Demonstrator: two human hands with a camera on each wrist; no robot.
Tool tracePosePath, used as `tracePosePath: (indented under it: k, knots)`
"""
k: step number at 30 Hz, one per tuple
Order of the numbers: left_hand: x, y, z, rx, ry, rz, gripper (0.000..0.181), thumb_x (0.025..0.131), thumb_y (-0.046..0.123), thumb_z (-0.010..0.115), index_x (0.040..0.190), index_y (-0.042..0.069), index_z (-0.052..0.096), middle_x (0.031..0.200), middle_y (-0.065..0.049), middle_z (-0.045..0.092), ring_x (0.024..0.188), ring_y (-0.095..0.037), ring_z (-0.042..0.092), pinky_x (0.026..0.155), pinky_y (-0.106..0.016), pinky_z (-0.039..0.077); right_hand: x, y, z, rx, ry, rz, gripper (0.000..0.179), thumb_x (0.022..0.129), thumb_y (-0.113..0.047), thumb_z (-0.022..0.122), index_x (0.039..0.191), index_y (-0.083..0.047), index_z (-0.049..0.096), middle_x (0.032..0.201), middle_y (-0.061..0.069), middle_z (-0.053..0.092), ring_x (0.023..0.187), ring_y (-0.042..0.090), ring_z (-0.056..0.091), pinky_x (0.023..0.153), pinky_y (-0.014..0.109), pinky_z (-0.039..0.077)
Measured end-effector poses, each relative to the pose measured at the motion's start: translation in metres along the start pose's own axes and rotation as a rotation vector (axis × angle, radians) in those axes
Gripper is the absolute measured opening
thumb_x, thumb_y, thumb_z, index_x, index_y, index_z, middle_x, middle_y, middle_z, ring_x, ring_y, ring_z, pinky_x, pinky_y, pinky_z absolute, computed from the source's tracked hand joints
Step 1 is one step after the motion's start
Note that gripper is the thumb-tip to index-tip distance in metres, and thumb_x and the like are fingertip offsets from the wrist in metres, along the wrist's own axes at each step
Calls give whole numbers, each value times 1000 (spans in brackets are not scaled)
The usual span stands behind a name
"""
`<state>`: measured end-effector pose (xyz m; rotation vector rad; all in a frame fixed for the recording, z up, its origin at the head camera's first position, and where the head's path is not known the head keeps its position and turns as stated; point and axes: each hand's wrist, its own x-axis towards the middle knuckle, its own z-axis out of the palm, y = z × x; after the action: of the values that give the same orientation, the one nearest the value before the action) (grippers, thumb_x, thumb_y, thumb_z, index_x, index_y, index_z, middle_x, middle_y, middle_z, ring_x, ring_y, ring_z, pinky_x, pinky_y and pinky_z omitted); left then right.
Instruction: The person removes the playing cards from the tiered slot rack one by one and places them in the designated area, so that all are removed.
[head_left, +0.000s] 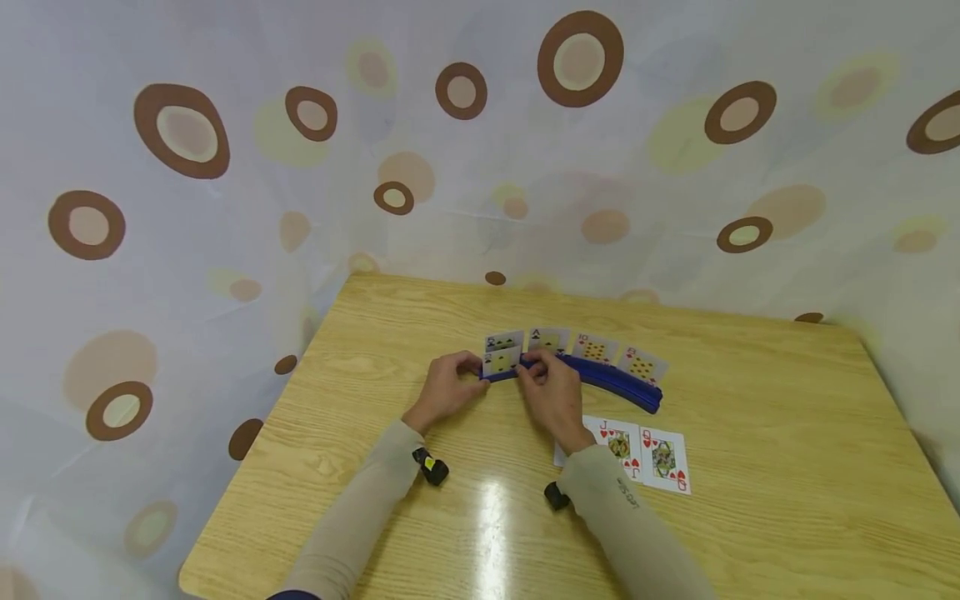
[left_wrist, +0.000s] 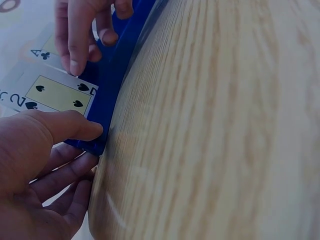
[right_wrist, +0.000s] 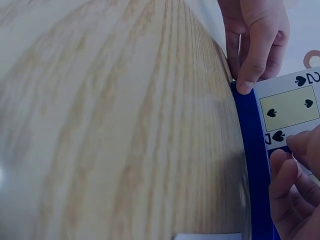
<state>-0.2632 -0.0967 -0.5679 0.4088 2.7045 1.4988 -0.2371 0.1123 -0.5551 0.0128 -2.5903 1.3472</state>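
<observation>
A curved blue card holder (head_left: 611, 382) stands on the table with playing cards upright in it. At its left end, my left hand (head_left: 447, 389) grips the holder, thumb on the front face and fingers behind the end. The two of spades (left_wrist: 59, 93) stands at this end, in front of another card (head_left: 504, 340) that it partly covers. My right hand (head_left: 552, 393) pinches the two of spades at its lower right corner, one fingertip (right_wrist: 299, 142) lying over the card's face. Right of it stands the ace of clubs (head_left: 550, 338), its lower part behind the right hand.
Farther right in the holder are a ten (head_left: 595, 347) and an eight (head_left: 642, 365). On the wooden table (head_left: 787, 417), the jack of hearts (head_left: 619, 447) and queen of hearts (head_left: 664, 460) lie face up. Another card is mostly hidden under the right wrist. Patterned sheeting (head_left: 480, 167) rises behind.
</observation>
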Motion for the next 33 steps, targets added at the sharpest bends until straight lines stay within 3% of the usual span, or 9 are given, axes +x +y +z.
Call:
tracePosePath:
  k: [15,26,33]
  knots:
    - [-1,2,1,-6,4,9,23,91,7,85,113,2,78,108,-14,81,103,-28,77,101,-48,60,0,-1,-3,49,-10,-14,7,104,-15,74,107,-11,79,94,8,79,79,18,70,72,28,54]
    - [-2,1,2,8,-1,19,22,92,6,84,113,3,78,106,-13,81,101,-27,77,101,-48,60,-6,4,-16,101,-48,-97,12,107,-7,67,117,-7,74,113,13,76,101,28,73,89,40,60]
    - [-2,2,2,-23,-2,10,23,92,4,83,114,1,78,107,-15,82,103,-30,78,104,-51,59,-12,7,-29,166,-60,-28,12,110,-11,63,120,-9,69,117,13,76,94,23,69,83,25,54]
